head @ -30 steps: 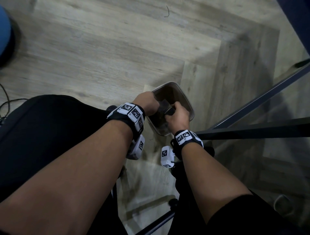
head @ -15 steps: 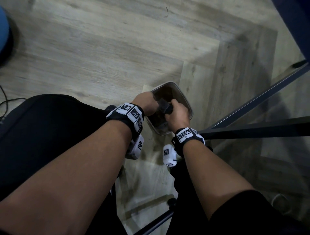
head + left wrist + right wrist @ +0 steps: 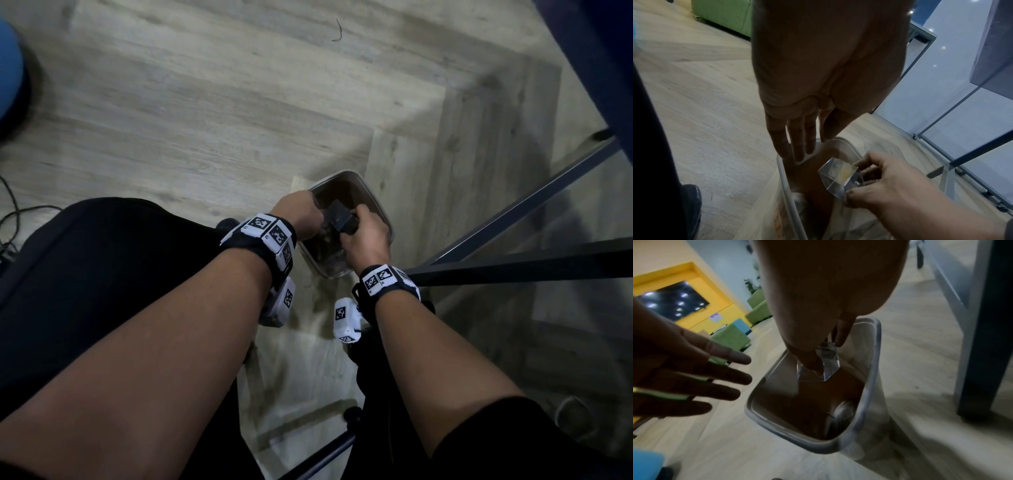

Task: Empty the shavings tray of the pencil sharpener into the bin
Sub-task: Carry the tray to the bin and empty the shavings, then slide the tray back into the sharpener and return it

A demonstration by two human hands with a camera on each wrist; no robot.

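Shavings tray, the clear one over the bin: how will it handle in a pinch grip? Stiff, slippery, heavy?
Probably stiff: the shavings tray keeps flat faces and sharp edges while the right hand pinches it. Likely light, since fingertips alone hold it over the bin. Its glossy clear walls look smooth, so it may slip; the left hand is flat beside it, not gripping.

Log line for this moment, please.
stage: tray over bin | right hand: pinches clear plastic shavings tray | left hand: open, fingers straight | white plastic bin: below tray

bin [image 3: 383, 219] floor: shadowed, contents unclear | shavings tray [image 3: 841, 177] inside: hidden, shavings not discernible
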